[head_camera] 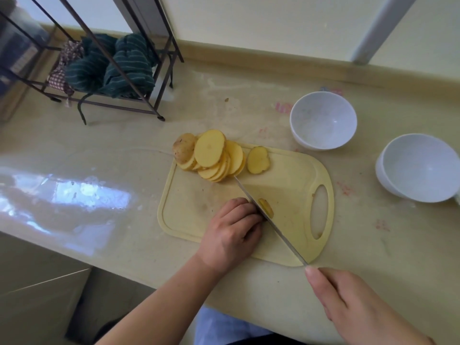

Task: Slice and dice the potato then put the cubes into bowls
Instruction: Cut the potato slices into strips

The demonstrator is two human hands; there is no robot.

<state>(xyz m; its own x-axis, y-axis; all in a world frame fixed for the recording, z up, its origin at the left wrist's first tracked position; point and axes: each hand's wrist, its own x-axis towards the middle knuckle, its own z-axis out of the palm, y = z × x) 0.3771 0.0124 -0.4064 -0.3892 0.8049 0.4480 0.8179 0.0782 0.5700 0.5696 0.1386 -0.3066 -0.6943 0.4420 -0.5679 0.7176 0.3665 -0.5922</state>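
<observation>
Yellow cutting board (293,170) on the beige tabletop (99,145). A fanned stack of potato slices (211,155) lies at its far edge, with one loose slice (258,160) just beside it. Left hand (231,232), fingers curled, presses down a potato piece (266,207) against the knife (271,220); right hand (358,305) grips the handle. Two white bowls (323,120) (420,168) stand right of the board; a wire rack (119,70) holding striped cloths (112,66) stands far left.

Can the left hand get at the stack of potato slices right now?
Probably yes: the left hand rests on the cutting board, and bare board lies between it and the stack of potato slices.
</observation>
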